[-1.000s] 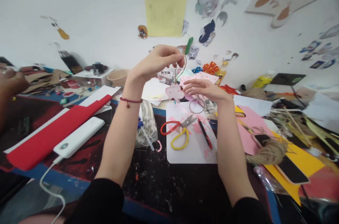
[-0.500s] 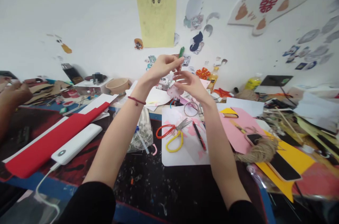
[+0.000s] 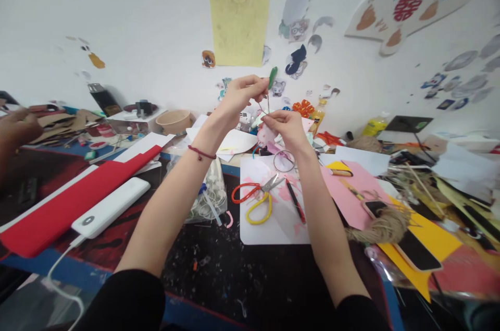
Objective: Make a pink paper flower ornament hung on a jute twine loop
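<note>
Raised in front of the wall, my left hand (image 3: 247, 91) pinches a small green pendant-like piece (image 3: 273, 77) that sticks up past the fingertips. Thin brownish cord (image 3: 268, 103) hangs from it in strands. Just below and to the right, the thumb and fingers of my right hand (image 3: 289, 127) are closed on the cord's lower part. A dark red braided bracelet (image 3: 201, 153) circles my left wrist. Under the hands, scissors (image 3: 261, 198) with one red and one yellow handle lie on a white sheet (image 3: 273, 234), beside a red-and-black pen (image 3: 296, 200) and a round hoop (image 3: 284, 161).
On the left lie a red folded strip (image 3: 78, 200) and a white power bank (image 3: 111, 208) with a cable. To the right are a twine coil (image 3: 380, 227), a phone (image 3: 419, 248) and coloured paper (image 3: 344, 190). Another person's hand (image 3: 17, 127) shows at far left.
My right hand's fingers, loosely spread before, have closed on the cord strands. The green piece stays in my left hand. The camera view has tilted down slightly.
</note>
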`<state>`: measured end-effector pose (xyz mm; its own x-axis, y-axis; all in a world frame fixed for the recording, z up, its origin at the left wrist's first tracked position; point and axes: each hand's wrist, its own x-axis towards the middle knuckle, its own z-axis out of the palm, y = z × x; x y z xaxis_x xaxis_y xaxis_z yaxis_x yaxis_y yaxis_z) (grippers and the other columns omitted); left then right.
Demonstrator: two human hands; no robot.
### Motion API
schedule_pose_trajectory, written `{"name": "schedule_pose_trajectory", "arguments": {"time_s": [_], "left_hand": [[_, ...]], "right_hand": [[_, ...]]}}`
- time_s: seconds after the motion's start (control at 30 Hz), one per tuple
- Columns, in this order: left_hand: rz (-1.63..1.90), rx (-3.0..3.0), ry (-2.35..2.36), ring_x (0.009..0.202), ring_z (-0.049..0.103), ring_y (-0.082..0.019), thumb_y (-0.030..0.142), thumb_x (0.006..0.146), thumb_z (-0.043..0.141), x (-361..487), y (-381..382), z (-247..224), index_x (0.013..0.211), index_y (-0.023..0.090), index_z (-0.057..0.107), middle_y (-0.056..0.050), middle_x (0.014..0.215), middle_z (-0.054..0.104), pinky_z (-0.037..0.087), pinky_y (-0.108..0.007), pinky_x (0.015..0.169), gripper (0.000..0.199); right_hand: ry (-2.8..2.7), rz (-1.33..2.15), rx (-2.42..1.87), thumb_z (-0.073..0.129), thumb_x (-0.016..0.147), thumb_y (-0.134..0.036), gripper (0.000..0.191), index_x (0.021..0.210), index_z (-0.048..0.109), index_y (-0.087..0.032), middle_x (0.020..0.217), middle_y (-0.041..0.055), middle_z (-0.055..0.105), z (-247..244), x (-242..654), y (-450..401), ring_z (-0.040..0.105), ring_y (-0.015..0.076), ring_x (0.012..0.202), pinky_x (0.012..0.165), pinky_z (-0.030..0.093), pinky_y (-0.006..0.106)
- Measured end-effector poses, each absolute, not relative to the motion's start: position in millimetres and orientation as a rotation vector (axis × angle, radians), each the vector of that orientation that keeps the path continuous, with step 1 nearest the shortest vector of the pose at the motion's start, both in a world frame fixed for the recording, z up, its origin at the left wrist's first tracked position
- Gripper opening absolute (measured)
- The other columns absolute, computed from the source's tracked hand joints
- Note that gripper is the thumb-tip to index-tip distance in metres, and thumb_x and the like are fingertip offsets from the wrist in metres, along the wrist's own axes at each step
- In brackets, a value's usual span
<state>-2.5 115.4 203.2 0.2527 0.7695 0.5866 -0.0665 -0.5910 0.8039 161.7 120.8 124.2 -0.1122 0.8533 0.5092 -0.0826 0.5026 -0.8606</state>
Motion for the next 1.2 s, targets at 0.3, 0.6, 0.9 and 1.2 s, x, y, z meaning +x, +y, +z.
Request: {"name": "schedule_pose_trajectory", "arguments": {"time_s": [0.3, 0.6, 0.9, 1.2], "left_hand": [[1.438, 1.614, 0.422, 0.061, 0.046, -0.008, 0.038, 0.095, 0.064, -1.9, 121.9, 191.1, 0.069, 0.018, 0.059, 0.002, 0.065, 0.05, 0.036, -0.025, 0.062, 0.033], [1.432, 1.644, 0.492, 0.063, 0.05, -0.009, 0.047, 0.095, 0.063, -2.0, 123.3, 190.8, 0.073, 0.02, 0.06, 0.001, 0.068, 0.052, 0.036, -0.026, 0.06, 0.035], [1.474, 1.637, 0.491, 0.062, 0.051, -0.01, 0.049, 0.095, 0.063, -4.8, 122.0, 193.9, 0.075, 0.02, 0.061, 0.001, 0.068, 0.053, 0.036, -0.027, 0.061, 0.035], [1.516, 1.645, 0.468, 0.065, 0.055, -0.012, 0.056, 0.09, 0.067, -7.7, 120.2, 194.3, 0.077, 0.02, 0.062, 0.0, 0.069, 0.056, 0.04, -0.027, 0.061, 0.038]], "right_hand": [[-1.423, 1.016, -0.64, 0.086, 0.066, -0.047, 0.033, 0.078, 0.073, -0.019, 0.071, 0.0014, 0.075, 119.5, 157.3, 125.4, 0.067, 0.0147, 0.061, 0.062, 0.053, 0.028], [-1.427, 1.052, -0.616, 0.086, 0.066, -0.056, 0.045, 0.09, 0.073, -0.019, 0.076, 0.0019, 0.074, 120.3, 157.6, 123.2, 0.068, 0.0162, 0.067, 0.064, 0.055, 0.029], [-1.374, 0.988, -0.598, 0.079, 0.073, -0.061, 0.042, 0.09, 0.07, -0.024, 0.072, -0.0015, 0.066, 123.2, 147.7, 119.5, 0.061, 0.0138, 0.061, 0.057, 0.05, 0.027], [-1.308, 1.098, -0.5, 0.08, 0.072, -0.06, 0.041, 0.09, 0.068, -0.025, 0.065, -0.0032, 0.065, 132.7, 140.5, 107.5, 0.063, 0.0135, 0.057, 0.056, 0.054, 0.027]]}}
